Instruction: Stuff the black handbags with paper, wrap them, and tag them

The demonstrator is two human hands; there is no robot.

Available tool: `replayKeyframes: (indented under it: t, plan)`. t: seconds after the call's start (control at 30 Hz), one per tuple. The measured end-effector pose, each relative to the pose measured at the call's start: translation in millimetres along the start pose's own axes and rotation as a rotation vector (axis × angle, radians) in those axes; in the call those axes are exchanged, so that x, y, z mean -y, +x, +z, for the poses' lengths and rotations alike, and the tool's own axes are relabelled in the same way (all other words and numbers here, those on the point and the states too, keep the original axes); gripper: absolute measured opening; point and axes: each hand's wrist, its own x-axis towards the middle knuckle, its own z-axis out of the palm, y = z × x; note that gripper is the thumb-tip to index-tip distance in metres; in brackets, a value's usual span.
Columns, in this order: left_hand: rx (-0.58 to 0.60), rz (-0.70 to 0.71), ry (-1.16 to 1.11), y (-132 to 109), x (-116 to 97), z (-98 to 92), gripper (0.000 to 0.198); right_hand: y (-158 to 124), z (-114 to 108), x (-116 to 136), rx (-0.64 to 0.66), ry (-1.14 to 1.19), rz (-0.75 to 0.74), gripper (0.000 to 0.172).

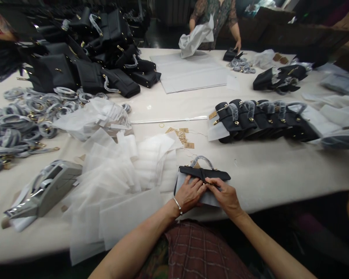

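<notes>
A small black handbag (221, 175) with a plastic-wrapped top handle lies at the table's near edge, a pale sheet over its front below the flap. My left hand (190, 193), a bracelet at its wrist, rests on the sheet and flap with its fingers spread. My right hand (225, 195) pinches at the small clasp or strap end at the middle of the flap; the fingers hide most of it. Just behind the bag lie brown paper tags (189, 145) with strings. White foam sheets (110, 170) are spread to the left.
A tape dispenser (50, 190) stands at the left, near coiled wrapped straps (14, 128). Black bags (58, 71) are heaped at the back left. A row of wrapped bags (253, 120) lies at the right. Across the table (174, 104), a person (218, 19) handles white sheeting.
</notes>
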Motion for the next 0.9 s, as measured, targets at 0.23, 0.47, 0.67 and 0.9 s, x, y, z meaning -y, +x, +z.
replayKeyframes:
  t: [0.23,0.47,0.67,0.9]
  plan:
    - [-0.145,0.057,0.046,-9.5,3.5,19.0,0.073,-6.7,2.1,-13.5,-0.076,0.003,-0.080,0.020]
    - [-0.159,0.074,0.115,-20.0,3.1,21.6,0.051,-7.0,3.9,-15.8,-0.048,-0.086,-0.180,0.020]
    - [-0.158,0.088,0.121,-20.0,6.1,22.9,0.049,-0.5,2.7,-16.9,-0.003,-0.179,-0.338,0.024]
    - [-0.221,0.115,0.118,-19.2,7.0,21.1,0.046,4.9,-1.9,-17.8,0.090,-0.236,-0.431,0.026]
